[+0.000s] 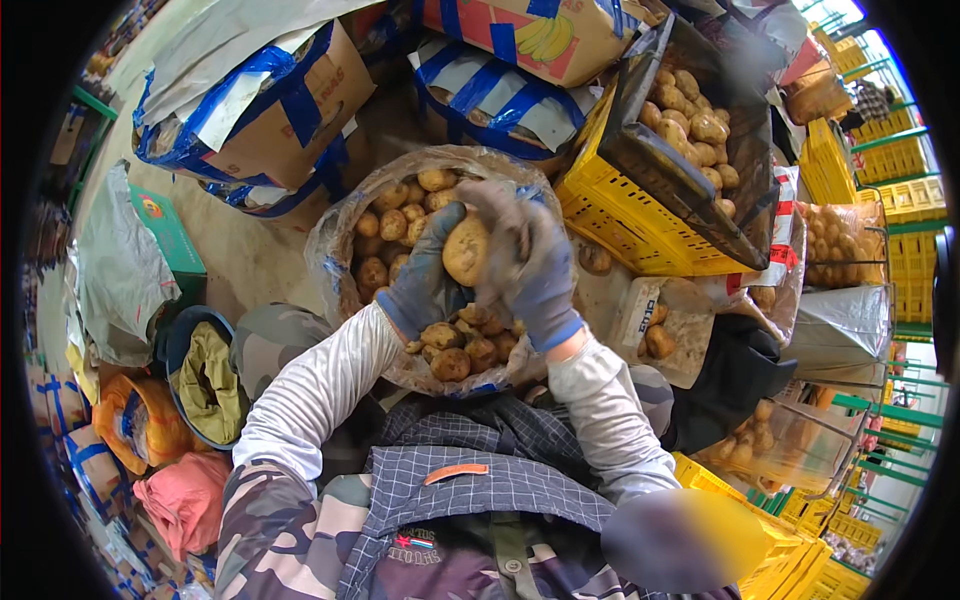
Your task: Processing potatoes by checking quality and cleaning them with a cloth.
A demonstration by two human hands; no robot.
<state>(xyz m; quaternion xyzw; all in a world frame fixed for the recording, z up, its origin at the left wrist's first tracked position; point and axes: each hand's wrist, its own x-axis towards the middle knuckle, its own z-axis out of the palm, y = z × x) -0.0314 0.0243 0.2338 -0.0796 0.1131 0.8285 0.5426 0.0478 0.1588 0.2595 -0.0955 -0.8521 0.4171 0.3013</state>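
Note:
A potato (465,251) rests in my left hand (421,281), which wears a grey-blue work glove and has its thumb along the potato's side. My right hand (541,270), gloved alike, is close against the potato's right side. Its fingers are blurred by motion, so their grip is unclear. Both hands are over a round container lined with a clear plastic bag (330,247). Potatoes (394,225) fill its far left part, and more potatoes (450,352) lie at its near side. The hands hide the middle of the container.
At the right stands a yellow plastic crate (622,217) with a dark liner, holding potatoes (694,127). Taped cardboard boxes (285,112) are stacked ahead. A cut plastic jug (682,330) with a few potatoes sits right. At left is a blue bucket (176,345) with olive cloth.

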